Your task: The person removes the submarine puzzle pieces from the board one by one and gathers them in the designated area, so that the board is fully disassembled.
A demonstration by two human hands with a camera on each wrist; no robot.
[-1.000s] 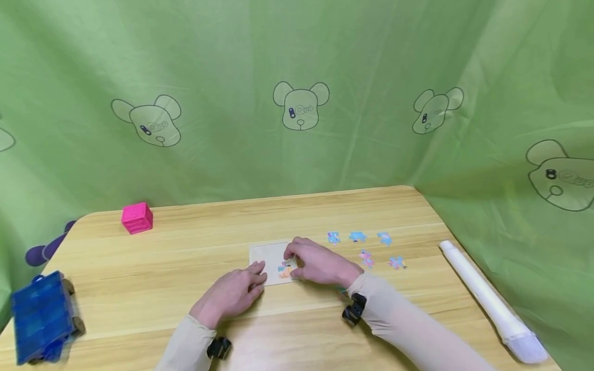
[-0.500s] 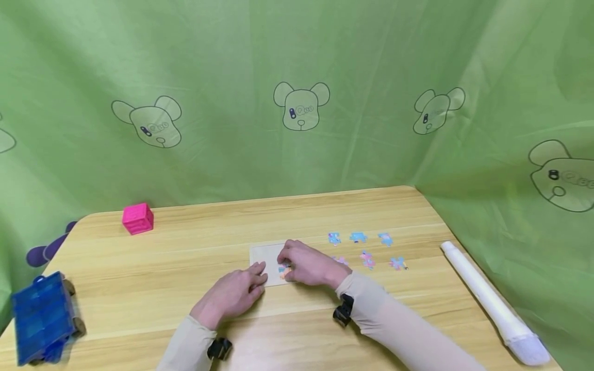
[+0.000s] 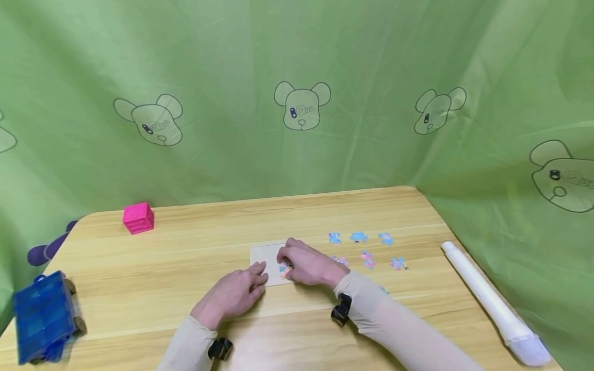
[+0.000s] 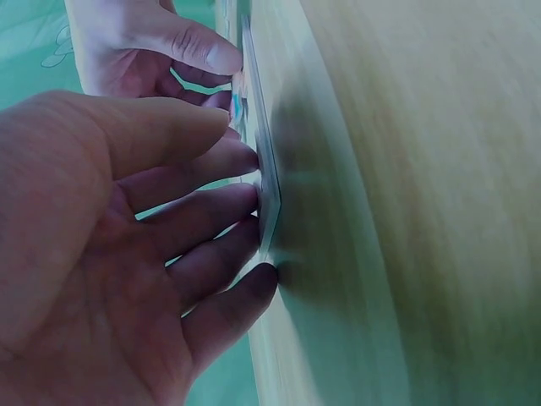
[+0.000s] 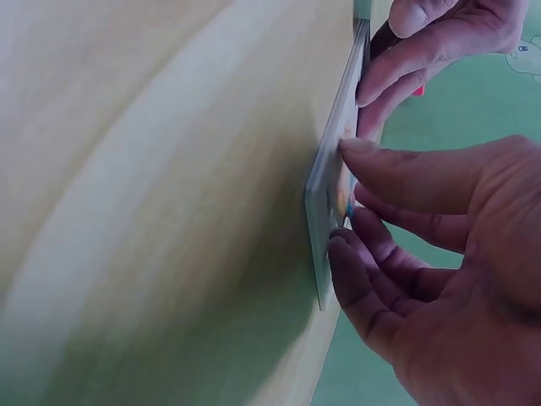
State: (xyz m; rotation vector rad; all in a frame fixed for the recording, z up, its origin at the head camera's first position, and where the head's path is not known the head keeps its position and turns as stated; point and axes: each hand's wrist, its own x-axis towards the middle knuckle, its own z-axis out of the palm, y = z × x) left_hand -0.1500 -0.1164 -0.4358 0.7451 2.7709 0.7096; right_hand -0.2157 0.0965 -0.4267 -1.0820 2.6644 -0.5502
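A pale, flat puzzle board (image 3: 263, 252) lies on the wooden table, with a few colourful jigsaw pieces (image 3: 283, 273) in its lower right part. My left hand (image 3: 234, 294) rests its fingertips on the board's left edge, fingers fairly straight and spread, as the left wrist view confirms. Over the board's right side, my right hand (image 3: 310, 264) bends its thumb and fingers about a jigsaw piece (image 5: 343, 199) at the board's surface. That hand covers much of the piece in the head view. In the right wrist view its thumb touches the printed face.
Several loose jigsaw pieces (image 3: 358, 237) lie on the table (image 3: 199, 226) right of the board, one partly behind the right sleeve. A pink cube (image 3: 138, 218) stands at the back left, a blue toy cart (image 3: 44, 317) at the left edge. A white roll (image 3: 492, 301) lies far right.
My right hand has moved slightly left over the board, uncovering a loose piece beside its wrist. It has barely shifted in the last half second. My left hand has stayed in place.
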